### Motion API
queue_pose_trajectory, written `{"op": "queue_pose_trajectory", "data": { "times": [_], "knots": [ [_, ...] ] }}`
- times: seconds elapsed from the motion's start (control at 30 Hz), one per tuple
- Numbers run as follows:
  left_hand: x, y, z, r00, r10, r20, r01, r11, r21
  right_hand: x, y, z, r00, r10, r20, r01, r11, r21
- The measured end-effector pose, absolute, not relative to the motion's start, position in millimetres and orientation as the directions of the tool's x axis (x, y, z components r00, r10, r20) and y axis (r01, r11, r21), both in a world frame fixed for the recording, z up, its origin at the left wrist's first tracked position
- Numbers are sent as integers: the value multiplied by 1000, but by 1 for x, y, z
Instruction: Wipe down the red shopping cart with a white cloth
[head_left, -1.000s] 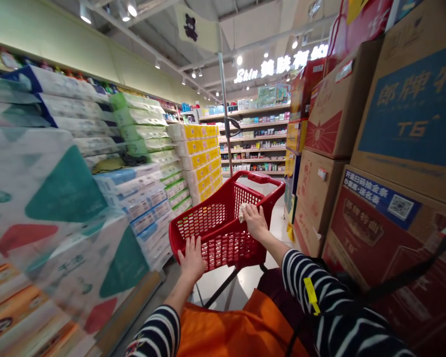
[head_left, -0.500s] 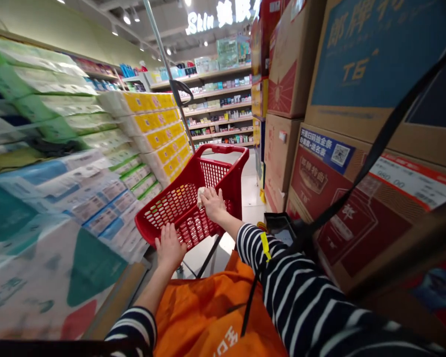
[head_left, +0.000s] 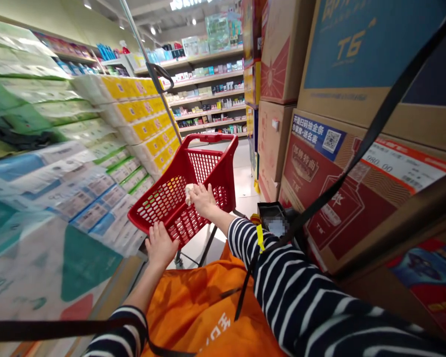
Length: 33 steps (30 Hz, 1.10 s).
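A red plastic mesh shopping basket on a wheeled stand (head_left: 171, 206) stands in front of me, with a thin metal pole (head_left: 145, 64) rising behind it. My left hand (head_left: 159, 245) grips the basket's near rim. My right hand (head_left: 202, 200) presses a crumpled white cloth (head_left: 188, 194) against the basket's upper edge and mesh inside. The cloth is partly hidden under my fingers. Both sleeves are navy and white stripes, and a yellow tag (head_left: 260, 238) hangs on the right one.
Wrapped tissue packs (head_left: 134, 119) are stacked high along the left. Large cardboard cartons (head_left: 338, 183) stand close on the right, with a black tray (head_left: 273, 218) at their foot. Product shelves (head_left: 208, 99) line the aisle ahead. An orange apron (head_left: 204, 312) and black strap cross my front.
The view has swung, so the basket and both hands sit further left and lower in the picture. My hands stay on the basket, and the cloth stays under my right hand.
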<state>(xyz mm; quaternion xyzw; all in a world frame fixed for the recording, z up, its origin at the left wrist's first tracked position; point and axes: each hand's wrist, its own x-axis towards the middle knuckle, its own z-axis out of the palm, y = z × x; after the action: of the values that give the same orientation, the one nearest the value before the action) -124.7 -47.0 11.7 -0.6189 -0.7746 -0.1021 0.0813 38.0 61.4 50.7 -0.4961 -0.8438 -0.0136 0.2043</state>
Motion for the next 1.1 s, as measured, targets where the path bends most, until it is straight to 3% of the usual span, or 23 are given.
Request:
{"op": "queue_pose_trajectory", "data": {
  "times": [0.27, 0.5, 0.67, 0.87, 1.1],
  "knots": [
    [-113, -45, 13, -126, 971, 201, 991, 117, 59, -1, 25, 38, -646, 613, 454, 644, 757, -107],
    [-119, -54, 9, -151, 963, 223, 987, 160, -22, 44, 55, 49, -476, 821, 315, 787, 558, -263],
    [-103, -54, 13, -169, 972, 166, 983, 179, -49, 39, 44, 41, -463, 816, 346, 803, 552, -225],
    [-91, -52, 20, -129, 984, 121, 991, 133, -24, 21, 24, 28, -573, 727, 378, 726, 664, -176],
    [-97, -49, 20, -131, 986, 101, 990, 135, -34, 50, 34, 35, -434, 828, 354, 820, 526, -225]
  ]
}}
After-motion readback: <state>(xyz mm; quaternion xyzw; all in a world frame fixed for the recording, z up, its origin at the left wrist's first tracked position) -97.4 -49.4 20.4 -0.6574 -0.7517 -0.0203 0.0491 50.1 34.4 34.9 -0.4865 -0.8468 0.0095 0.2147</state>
